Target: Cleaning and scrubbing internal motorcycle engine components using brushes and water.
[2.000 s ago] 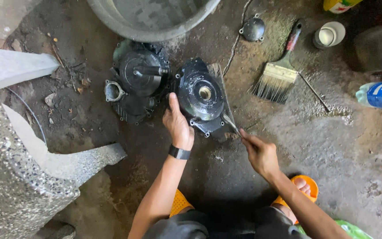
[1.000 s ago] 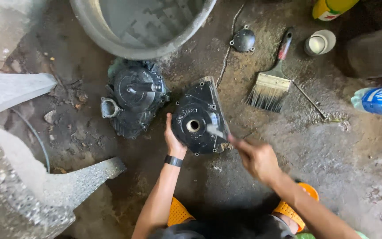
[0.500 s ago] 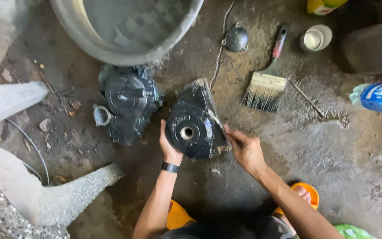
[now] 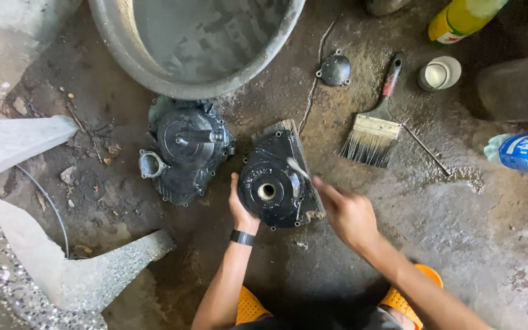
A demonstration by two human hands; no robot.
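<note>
A black engine cover (image 4: 274,186), round in its face with a pale bore at the centre and bolt lugs along its rim, is propped tilted on the grimy concrete floor, its face turned up toward the viewer. It stands near the middle of the scene, on a worn flat piece whose pale edge shows along its right side. A thin pale tool (image 4: 299,168) lies blurred across its upper right face.

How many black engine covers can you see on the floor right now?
3: one cover steadied by the left hand, a larger cover lying beside it, and a small round cap near the brush. Others may be out of frame.
</note>
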